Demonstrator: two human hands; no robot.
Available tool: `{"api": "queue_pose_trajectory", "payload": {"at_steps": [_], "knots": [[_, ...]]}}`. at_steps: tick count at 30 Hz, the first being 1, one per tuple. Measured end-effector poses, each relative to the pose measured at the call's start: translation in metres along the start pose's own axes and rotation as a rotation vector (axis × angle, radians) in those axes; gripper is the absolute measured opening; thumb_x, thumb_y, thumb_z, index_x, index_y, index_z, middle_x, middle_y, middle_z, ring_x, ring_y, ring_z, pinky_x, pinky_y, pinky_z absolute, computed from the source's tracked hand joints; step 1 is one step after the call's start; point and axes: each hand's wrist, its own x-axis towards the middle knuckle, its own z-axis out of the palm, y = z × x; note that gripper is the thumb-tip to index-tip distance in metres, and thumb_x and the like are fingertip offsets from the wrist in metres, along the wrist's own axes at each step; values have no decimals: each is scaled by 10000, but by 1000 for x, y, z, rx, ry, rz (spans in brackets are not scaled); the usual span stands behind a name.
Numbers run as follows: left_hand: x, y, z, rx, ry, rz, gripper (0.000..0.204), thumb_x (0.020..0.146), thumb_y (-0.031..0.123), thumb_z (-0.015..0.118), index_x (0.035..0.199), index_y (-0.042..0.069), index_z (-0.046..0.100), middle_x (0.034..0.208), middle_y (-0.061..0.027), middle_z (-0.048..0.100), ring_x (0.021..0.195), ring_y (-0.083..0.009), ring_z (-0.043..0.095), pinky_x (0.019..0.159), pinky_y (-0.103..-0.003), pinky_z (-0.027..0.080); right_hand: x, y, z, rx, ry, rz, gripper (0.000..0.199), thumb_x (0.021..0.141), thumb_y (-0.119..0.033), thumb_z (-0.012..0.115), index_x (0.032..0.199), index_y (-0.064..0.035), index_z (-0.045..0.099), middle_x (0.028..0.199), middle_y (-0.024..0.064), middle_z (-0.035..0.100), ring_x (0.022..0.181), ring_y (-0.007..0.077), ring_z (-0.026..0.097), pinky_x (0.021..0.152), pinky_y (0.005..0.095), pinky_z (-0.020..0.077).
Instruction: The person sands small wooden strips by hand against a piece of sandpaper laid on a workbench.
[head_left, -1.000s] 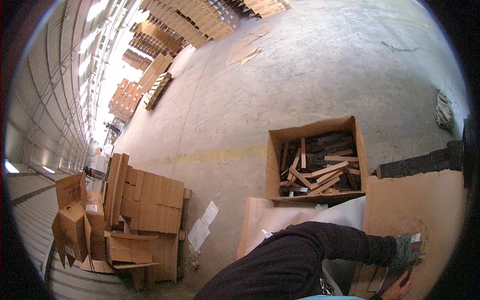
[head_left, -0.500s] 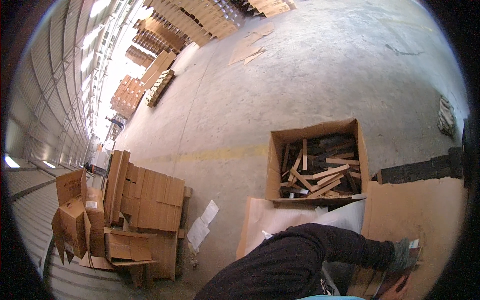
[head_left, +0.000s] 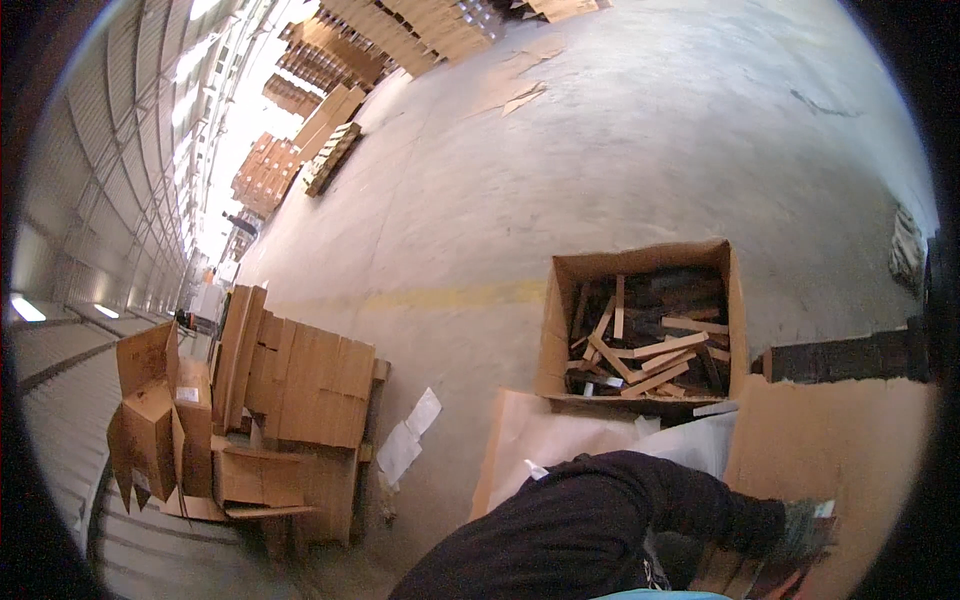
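Since half a second ago, our view had tipped a bit. The box (head_left: 560,330) now sat lower and more to the right, and the cardboard (head_left: 830,430) beside it sat lower too. The pile (head_left: 315,385) on the left had gone up a little. We saw the left hand (head_left: 808,530) a little lower as well, though it was over the same part of the cardboard. Less of the right hand (head_left: 790,582) showed than before.

Our left arm (head_left: 610,510), in a dark sleeve, came up from the bottom, bent at the elbow and reached across to the right. Its hand wore a gray-green glove and was down low, with a small white bit (head_left: 824,509) at its far side. We could not tell if its fingers were apart or together. The right hand was just below it, blurry and dark, so we could not tell how it was either. The cardboard lay under and around both hands. Wood sticks (head_left: 672,346) were inside the box.
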Motion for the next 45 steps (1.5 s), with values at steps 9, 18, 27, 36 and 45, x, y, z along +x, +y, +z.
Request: {"api": "queue_pose_trajectory", "payload": {"at_steps": [9, 18, 27, 36, 45], "knots": [[16, -20, 34, 72, 154, 71, 482, 931, 336, 387, 1359, 114, 405, 1144, -162, 520, 993, -321, 513, 793, -468, 430, 1, 8, -17, -206, -271, 32, 331, 870, -305, 634, 1075, -49, 674, 1032, 177, 653, 979, 361, 575, 933, 458, 397], [14, -20, 44, 95, 192, 54, 490, 924, 313, 405, 1373, 118, 384, 1062, -159, 537, 906, -316, 517, 737, -461, 427, -1, 15, -17, -276, -293, 34, 365, 868, -327, 630, 1093, -41, 659, 1056, 193, 638, 982, 367, 568, 912, 465, 407], [11, -19, 54, 159, 215, 35, 504, 917, 291, 422, 1388, 121, 364, 980, -156, 553, 819, -312, 521, 682, -453, 424, -23, 67, 9, -279, -340, 108, 408, 870, -356, 615, 1116, -32, 639, 1089, 199, 620, 1011, 362, 558, 928, 453, 406], [7, -18, 67, 191, 228, 50, 522, 910, 269, 439, 1402, 124, 343, 898, -152, 570, 732, -308, 525, 627, -446, 421, -10, 43, -2, -265, -367, 180, 451, 873, -385, 601, 1139, -22, 619, 1123, 205, 601, 1041, 357, 548, 944, 441, 406], [-38, -7, 49, 190, 169, 107, 544, 903, 246, 457, 1417, 128, 322, 815, -149, 587, 645, -303, 530, 572, -439, 418, -23, 65, 7, -261, -369, 301, 495, 876, -415, 586, 1163, -12, 600, 1156, 211, 583, 1070, 352, 538, 960, 429, 405]]}}
